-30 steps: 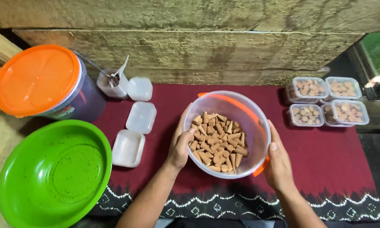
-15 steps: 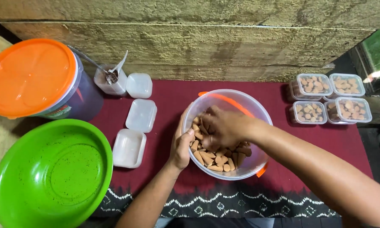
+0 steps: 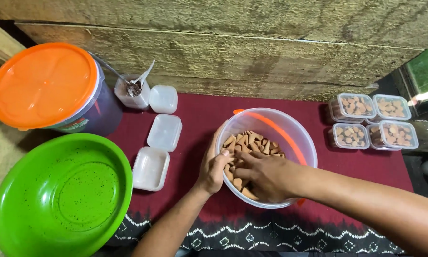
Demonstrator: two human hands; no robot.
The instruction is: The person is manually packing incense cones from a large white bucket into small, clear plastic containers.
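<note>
A clear plastic bucket [image 3: 290,129] with an orange handle sits tilted on the dark red cloth [image 3: 199,114]. Inside lie several brown cone-shaped pieces [image 3: 252,143]. My left hand [image 3: 213,167] grips the bucket's near-left rim, thumb over the edge. My right hand [image 3: 265,176] is inside the bucket, palm down on the cones at the near side, fingers curled among them; whether it holds any is hidden.
A green basin [image 3: 61,192] lies at the front left, a bucket with an orange lid [image 3: 42,85] behind it. A small empty box [image 3: 150,168], two lids and a tub with a spoon [image 3: 134,90] sit left of the bucket. Several filled small boxes [image 3: 371,121] stand at the right.
My right hand left the bucket's outer right side, reached into it, and has moved from the far cones toward the near side. My left hand keeps its grip on the rim.
</note>
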